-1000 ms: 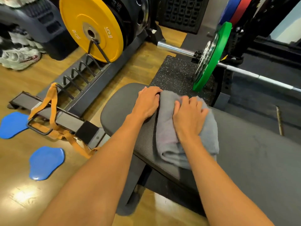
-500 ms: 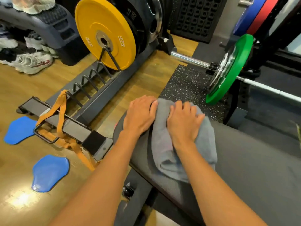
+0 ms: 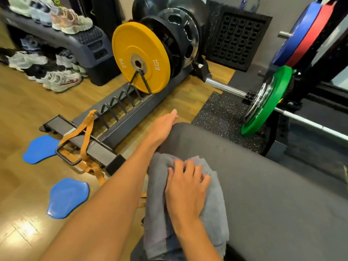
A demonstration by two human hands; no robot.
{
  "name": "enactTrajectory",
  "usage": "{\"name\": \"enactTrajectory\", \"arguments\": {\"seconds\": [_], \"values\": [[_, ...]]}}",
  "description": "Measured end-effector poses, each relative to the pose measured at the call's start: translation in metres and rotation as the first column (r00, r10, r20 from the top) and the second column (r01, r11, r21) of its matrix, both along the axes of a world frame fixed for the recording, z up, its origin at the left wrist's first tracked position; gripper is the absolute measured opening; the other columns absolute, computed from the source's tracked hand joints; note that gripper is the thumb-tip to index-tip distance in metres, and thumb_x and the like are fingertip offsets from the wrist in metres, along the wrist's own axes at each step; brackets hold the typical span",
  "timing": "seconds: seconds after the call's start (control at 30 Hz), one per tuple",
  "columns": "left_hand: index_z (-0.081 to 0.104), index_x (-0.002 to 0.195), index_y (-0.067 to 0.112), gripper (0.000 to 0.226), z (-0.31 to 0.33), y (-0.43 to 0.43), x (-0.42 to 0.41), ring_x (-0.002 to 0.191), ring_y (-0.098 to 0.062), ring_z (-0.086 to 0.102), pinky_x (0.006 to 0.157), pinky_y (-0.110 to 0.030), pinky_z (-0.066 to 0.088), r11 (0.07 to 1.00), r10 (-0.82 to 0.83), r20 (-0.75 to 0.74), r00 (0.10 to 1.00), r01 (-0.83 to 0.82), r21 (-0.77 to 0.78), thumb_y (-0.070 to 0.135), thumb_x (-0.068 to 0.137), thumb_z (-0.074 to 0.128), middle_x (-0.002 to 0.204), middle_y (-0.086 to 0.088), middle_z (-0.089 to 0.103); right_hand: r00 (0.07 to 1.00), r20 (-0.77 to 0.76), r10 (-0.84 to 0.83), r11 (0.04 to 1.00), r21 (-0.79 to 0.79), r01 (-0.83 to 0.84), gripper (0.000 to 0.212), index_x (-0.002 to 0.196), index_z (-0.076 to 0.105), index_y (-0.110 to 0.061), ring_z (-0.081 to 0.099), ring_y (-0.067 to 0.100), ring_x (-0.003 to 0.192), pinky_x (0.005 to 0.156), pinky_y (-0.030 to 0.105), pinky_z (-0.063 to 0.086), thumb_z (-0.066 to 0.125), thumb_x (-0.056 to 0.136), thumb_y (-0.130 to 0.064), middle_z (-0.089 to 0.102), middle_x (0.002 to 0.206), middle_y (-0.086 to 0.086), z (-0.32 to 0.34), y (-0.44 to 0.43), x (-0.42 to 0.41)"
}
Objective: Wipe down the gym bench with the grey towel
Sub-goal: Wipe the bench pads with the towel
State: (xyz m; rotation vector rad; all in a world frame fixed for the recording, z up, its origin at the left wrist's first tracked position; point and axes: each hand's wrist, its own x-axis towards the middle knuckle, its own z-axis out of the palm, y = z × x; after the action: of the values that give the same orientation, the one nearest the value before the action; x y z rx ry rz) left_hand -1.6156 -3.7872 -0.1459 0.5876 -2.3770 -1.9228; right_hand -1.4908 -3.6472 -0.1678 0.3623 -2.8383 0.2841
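Grey towel (image 3: 188, 194) got dragged back under flat right hand (image 3: 185, 189); left hand (image 3: 163, 125), open, now braces bench (image 3: 263, 185) end, so wiping continues.

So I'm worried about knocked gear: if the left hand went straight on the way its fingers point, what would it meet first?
Probably the barbell sleeve. The left hand points up and right past the bench end, over bare floor; depth is unclear.

The yellow weight plate (image 3: 140, 57) reads "15 KG".
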Motion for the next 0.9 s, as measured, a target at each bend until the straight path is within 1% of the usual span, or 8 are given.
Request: {"name": "enactTrajectory", "arguments": {"seconds": [0.1,0.2,0.33,0.43,0.53,0.7,0.8,0.9], "values": [[0.063,0.116,0.016,0.053,0.008,-0.01,-0.001,0.116,-0.018,0.055,0.101,-0.03,0.039,0.994,-0.044,0.081,0.996,0.036,0.103,0.054,0.098,0.031,0.127,-0.008,0.057,0.998,-0.063,0.031,0.999,0.023,-0.029,0.009,0.084,0.058,-0.021,0.052,0.029,0.074,0.066,0.042,0.036,0.061,0.09,-0.027,0.055,0.079,0.005,0.0,-0.01,-0.013],[0.061,0.123,0.013,0.054,0.011,-0.017,-0.004,0.112,-0.019,0.057,0.089,-0.025,0.043,0.997,-0.023,0.076,0.997,0.018,0.071,0.051,0.099,0.031,0.131,-0.01,0.055,0.996,-0.074,0.048,0.999,0.005,-0.048,0.009,0.086,0.059,-0.02,0.055,0.03,0.081,0.068,0.041,0.033,0.059,0.091,-0.028,0.06,0.083,0.006,-0.002,-0.027,-0.06],[0.043,0.139,0.018,0.051,-0.001,-0.021,-0.004,0.128,-0.033,0.044,0.104,-0.044,0.036,0.868,0.084,0.061,0.995,-0.043,-0.495,0.048,0.099,0.033,0.143,-0.013,0.044,0.998,0.018,0.062,0.997,-0.037,-0.061,0.022,0.102,0.057,-0.023,0.048,0.028,0.105,0.077,0.042,0.025,0.036,0.1,-0.032,0.06,0.107,0.004,-0.003,-0.068,-0.144],[0.02,0.148,0.016,0.059,-0.014,-0.012,-0.003,0.127,-0.04,0.043,0.095,-0.048,0.037,0.78,0.225,0.156,0.962,-0.082,-0.62,0.046,0.099,0.03,0.145,-0.019,0.038,0.996,0.079,0.046,0.997,-0.058,-0.041,0.022,0.106,0.058,-0.025,0.047,0.026,0.107,0.084,0.044,0.027,0.039,0.098,-0.033,0.059,0.112,0.002,-0.004,-0.085,-0.185],[0.029,0.14,0.011,0.049,-0.022,-0.005,0.0,0.11,-0.04,0.056,0.074,-0.043,0.035,0.706,0.284,0.129,0.95,-0.116,-0.699,0.041,0.1,0.026,0.123,-0.022,0.059,0.996,0.066,0.055,0.991,-0.124,-0.047,0.025,0.109,0.059,-0.026,0.047,0.024,0.108,0.084,0.041,0.026,0.04,0.097,-0.037,0.061,0.113,0.001,-0.004,-0.085,-0.186],[0.024,0.147,0.01,0.055,-0.021,0.024,0.024,0.107,-0.037,0.054,0.081,-0.044,0.037,0.553,0.13,-0.047,0.99,-0.112,-0.825,0.037,0.1,0.033,0.12,-0.017,0.061,0.992,0.085,0.092,0.991,-0.106,-0.083,0.036,0.129,0.05,-0.027,0.047,0.024,0.114,0.086,0.039,0.027,0.041,0.097,-0.038,0.057,0.124,0.001,0.003,-0.033,-0.148],[0.021,0.15,0.017,0.057,-0.025,0.067,0.031,0.114,-0.03,0.05,0.089,-0.042,0.034,0.547,-0.045,-0.038,0.998,-0.007,-0.837,0.039,0.099,0.034,0.128,-0.01,0.058,0.989,0.129,0.069,0.991,-0.125,-0.053,0.044,0.139,0.043,-0.027,0.046,0.024,0.119,0.093,0.041,0.03,0.046,0.096,-0.036,0.054,0.133,0.0,0.003,0.034,-0.123],[0.025,0.149,0.023,0.054,-0.03,0.081,0.026,0.118,-0.027,0.046,0.094,-0.041,0.032,0.621,-0.109,-0.043,0.993,0.034,-0.783,0.04,0.1,0.036,0.129,-0.005,0.056,0.963,0.198,0.184,0.94,-0.322,-0.114,0.046,0.141,0.044,-0.025,0.043,0.02,0.129,0.1,0.039,0.029,0.052,0.096,-0.032,0.05,0.14,-0.002,0.012,0.082,-0.116]]}}
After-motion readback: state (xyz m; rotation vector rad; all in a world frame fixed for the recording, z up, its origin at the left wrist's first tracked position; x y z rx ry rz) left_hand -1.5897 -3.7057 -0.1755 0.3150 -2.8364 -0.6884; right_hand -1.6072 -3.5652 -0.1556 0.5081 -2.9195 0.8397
